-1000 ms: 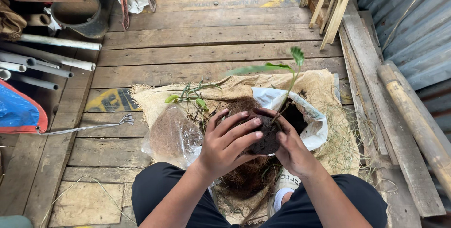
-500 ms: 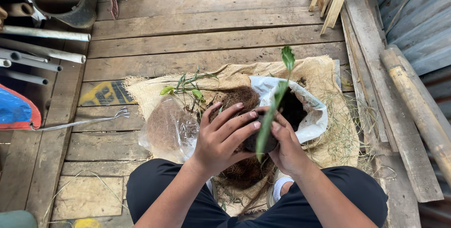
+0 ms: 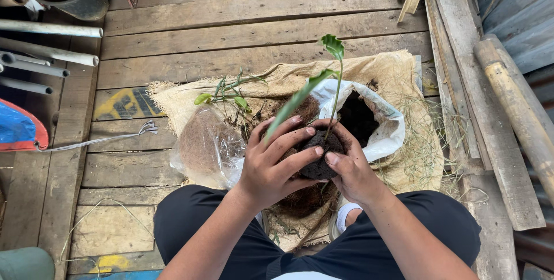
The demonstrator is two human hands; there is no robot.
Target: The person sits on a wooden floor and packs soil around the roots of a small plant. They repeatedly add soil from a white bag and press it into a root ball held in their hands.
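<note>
head view: the left hand and right hand cup fingers around a dark soil ball with a seedling, apparently over burlap.

Plank floor: burlap sack, grey pipes, bamboo pole.

Dark brown soil ball, green seedling rising from it. Beside the soil ball: white bag (black soil inside), tan burlap, brown coir in clear plastic.
</note>
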